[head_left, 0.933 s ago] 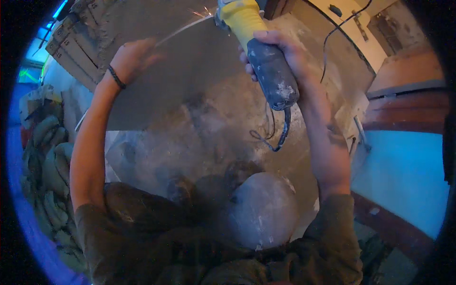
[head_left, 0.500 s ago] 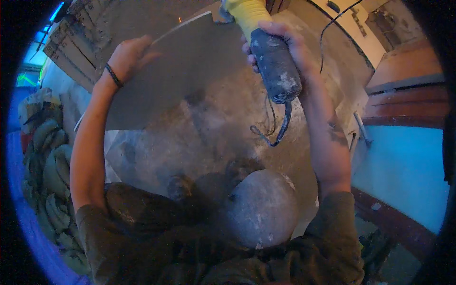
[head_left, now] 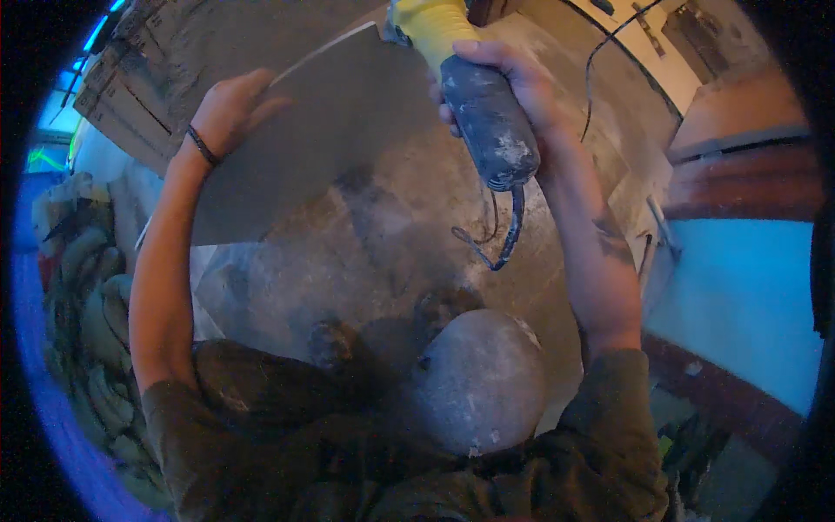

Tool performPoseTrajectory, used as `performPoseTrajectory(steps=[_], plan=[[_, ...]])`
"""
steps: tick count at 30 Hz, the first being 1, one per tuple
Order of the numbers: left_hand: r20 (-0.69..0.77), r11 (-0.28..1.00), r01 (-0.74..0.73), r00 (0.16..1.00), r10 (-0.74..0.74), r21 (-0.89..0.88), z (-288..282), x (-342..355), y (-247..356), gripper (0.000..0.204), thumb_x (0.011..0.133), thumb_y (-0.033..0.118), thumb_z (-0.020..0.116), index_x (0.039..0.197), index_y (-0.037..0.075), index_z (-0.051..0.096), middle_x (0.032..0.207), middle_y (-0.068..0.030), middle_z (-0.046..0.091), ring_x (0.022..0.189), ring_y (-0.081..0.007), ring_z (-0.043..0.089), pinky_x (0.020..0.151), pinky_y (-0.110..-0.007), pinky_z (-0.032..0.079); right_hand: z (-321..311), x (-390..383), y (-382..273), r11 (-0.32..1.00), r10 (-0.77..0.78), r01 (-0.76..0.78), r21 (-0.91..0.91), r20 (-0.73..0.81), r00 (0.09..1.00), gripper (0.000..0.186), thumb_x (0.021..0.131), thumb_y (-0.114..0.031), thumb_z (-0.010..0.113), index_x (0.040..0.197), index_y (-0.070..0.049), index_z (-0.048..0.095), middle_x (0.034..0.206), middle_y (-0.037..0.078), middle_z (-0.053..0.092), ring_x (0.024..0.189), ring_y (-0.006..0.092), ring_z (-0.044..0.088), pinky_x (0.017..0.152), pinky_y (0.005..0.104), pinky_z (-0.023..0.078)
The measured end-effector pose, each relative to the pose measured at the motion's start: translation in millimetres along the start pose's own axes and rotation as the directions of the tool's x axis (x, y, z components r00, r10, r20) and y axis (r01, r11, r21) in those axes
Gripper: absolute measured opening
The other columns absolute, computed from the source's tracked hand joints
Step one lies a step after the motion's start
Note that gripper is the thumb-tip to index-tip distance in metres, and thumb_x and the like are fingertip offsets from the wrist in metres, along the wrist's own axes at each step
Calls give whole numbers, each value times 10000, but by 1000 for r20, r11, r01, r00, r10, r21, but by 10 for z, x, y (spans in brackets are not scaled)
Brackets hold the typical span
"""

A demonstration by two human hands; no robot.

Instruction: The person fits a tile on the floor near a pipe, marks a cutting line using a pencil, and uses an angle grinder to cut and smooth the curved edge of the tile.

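Note:
My right hand is wrapped round the black, dust-covered body of a yellow-and-black angle grinder. Its yellow front end points away from me at the top of the view, and the disc is hidden or out of frame. From the grinder's rear hangs a dark cord. A large, thin grey tile leans in front of me, its pale far edge running up toward the grinder's head. My left hand, with a dark bracelet at the wrist, grips that edge, thumb on the near face and fingers along the rim.
Cardboard boxes stand at the far left, above a heap of dark green cloth or sacks. A dusty rounded grey shape sits close to my body. Reddish-brown boards and a blue-lit panel are on the right.
The grinder and my right hand have shifted slightly left. A small orange spark near the tile's edge no longer shows. My left hand keeps its place on the tile.

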State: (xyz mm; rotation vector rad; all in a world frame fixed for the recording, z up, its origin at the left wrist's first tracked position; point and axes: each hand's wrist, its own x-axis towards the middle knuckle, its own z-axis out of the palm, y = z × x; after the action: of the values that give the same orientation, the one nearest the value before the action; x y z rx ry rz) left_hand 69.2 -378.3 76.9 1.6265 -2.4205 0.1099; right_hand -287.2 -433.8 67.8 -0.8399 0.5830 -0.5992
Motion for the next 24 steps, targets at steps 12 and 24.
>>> performPoseTrajectory(steps=[12,24], plan=[[50,996,84,995,-83,-16,-62,11,22,277,853,285,692,914,36,588,737,-198,565,678,-386,566,618,-430,451,63,-3,11,999,-39,39,-11,-25,999,483,820,-377,668,1061,28,560,817,124,652,621,187,652,541,308,559],[53,996,92,994,-91,-19,-76,33,-1,307,833,283,726,834,28,554,705,-190,545,647,-363,556,589,-408,443,66,-18,-46,997,-17,17,-71,-8,1000,552,787,-414,709,1068,39,563,828,117,654,647,180,656,582,288,556]])
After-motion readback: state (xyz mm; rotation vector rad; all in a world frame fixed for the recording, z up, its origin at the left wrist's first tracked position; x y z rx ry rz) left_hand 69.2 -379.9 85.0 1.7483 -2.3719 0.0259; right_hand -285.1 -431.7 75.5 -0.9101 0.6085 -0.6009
